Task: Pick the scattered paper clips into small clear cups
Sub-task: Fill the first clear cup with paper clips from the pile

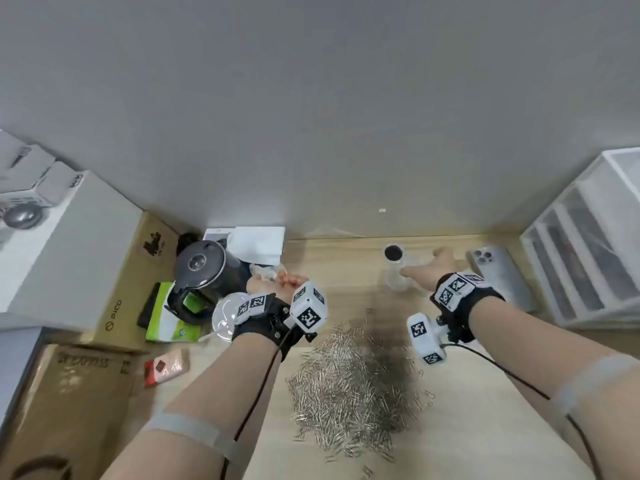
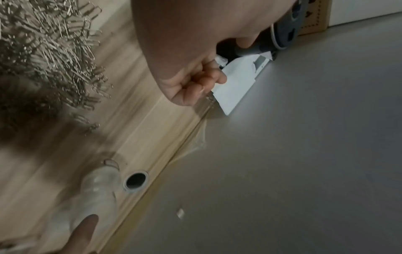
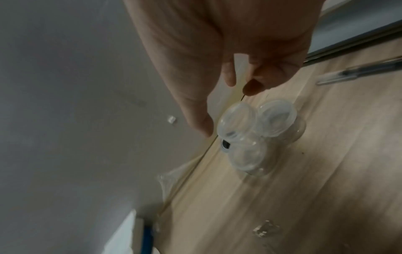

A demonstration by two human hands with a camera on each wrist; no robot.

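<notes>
Evidently the right hand (image 1: 437, 268) reached toward one o'clock with fingers spread and loosely extended, holding nothing; in the right wrist view its fingertips (image 3: 205, 128) hovered just beside the small clear cups (image 3: 256, 135), not yet touching them as far as the blur allowed. The left hand (image 1: 277, 284) sat at eleven o'clock with fingers curled into the palm; whether it pinched anything could not be told, though a few clips seemed to hang just below its knuckles in the left wrist view.

The cups stood clustered at one o'clock by a dark round cable hole (image 1: 393, 252); they looked thin, light and slick, likely to skid or tip if nudged, so a grasp round the wall just under the rim seemed wisest. The paper clips (image 1: 353, 382) lay in a dense tangled heap at six o'clock, between the forearms; stiff wire, light, apt to interlock, so a pinch would probably lift several at once, and loose ones at the heap's edge would come away cleanest.

The wooden desk (image 1: 485, 427) was pale and smooth, meeting a grey wall at twelve o'clock; a phone (image 1: 498, 275) lay at two o'clock beside white drawers (image 1: 588, 258); a dark kettle (image 1: 204, 268) and cardboard boxes (image 1: 69, 393) crowded nine o'clock.
</notes>
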